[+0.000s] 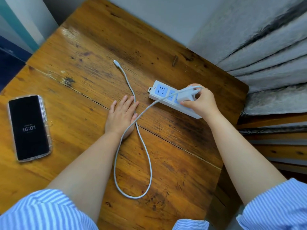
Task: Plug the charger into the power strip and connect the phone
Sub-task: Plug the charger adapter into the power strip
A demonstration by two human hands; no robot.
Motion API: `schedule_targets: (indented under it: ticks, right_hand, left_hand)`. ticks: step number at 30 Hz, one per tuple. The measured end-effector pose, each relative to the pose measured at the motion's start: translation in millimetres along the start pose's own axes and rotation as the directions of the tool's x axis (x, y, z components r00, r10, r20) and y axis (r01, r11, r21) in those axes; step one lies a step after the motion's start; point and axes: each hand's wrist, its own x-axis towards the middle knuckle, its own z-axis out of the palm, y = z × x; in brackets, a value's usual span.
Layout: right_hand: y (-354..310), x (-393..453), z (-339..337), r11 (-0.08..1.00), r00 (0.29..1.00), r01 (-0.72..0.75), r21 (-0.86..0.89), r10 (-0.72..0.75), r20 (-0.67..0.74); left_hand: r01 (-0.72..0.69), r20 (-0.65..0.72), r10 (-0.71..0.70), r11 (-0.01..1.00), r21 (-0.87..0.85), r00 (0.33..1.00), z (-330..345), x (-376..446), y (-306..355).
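Note:
A white power strip (162,93) with blue sockets lies right of centre on the wooden table (83,80). My right hand (201,102) grips the white charger block (186,95) and holds it against one of the strip's sockets. The charger's white cable (146,156) loops toward me, crosses itself, and ends in a free plug (116,62) farther back. My left hand (122,115) rests flat on the table, fingers apart, with the cable running over its right edge. The phone (29,127) lies face up at the left, its screen showing 16:01.
The table's right edge (232,130) drops beside stacked grey slabs and boards (274,80). A grey wall stands behind the table. Striped blue sleeves cover my upper arms at the bottom of the view.

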Motion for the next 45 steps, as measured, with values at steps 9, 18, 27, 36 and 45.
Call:
schedule_targets:
  ticks: [9, 18, 27, 36, 45]
  right_hand:
    - [-11.5, 2.5, 11.6, 0.942, 0.995, 0.085, -0.326, -0.098, -0.023]
    - [-7.7, 3.7, 11.2, 0.950, 1.000, -0.004, -0.314, 0.006, 0.006]
    - [-13.9, -2.3, 15.0, 0.920, 0.999, 0.050, -0.389, -0.040, 0.034]
    - [-9.8, -23.3, 26.7, 0.968, 0.979, -0.165, -0.191, 0.138, -0.147]
    - [5.2, -110.5, 97.0, 0.948, 0.981, 0.083, -0.307, -0.025, 0.191]
  left_hand:
    - [0.001, 0.014, 0.000, 1.000, -0.009, 1.000, -4.4, -1.0, 1.2]
    - [0.005, 0.038, -0.003, 0.998, -0.064, 0.999, -3.1, -1.6, 0.8]
    - [0.099, 0.149, -0.083, 0.990, -0.100, 0.985, -31.9, -29.5, -18.6]
    - [0.418, 0.116, -0.412, 0.793, -0.443, 0.904, -53.9, -65.4, -27.1]
    - [0.447, 0.060, -0.541, 0.624, -0.641, 0.839, -40.9, -101.5, -14.3]
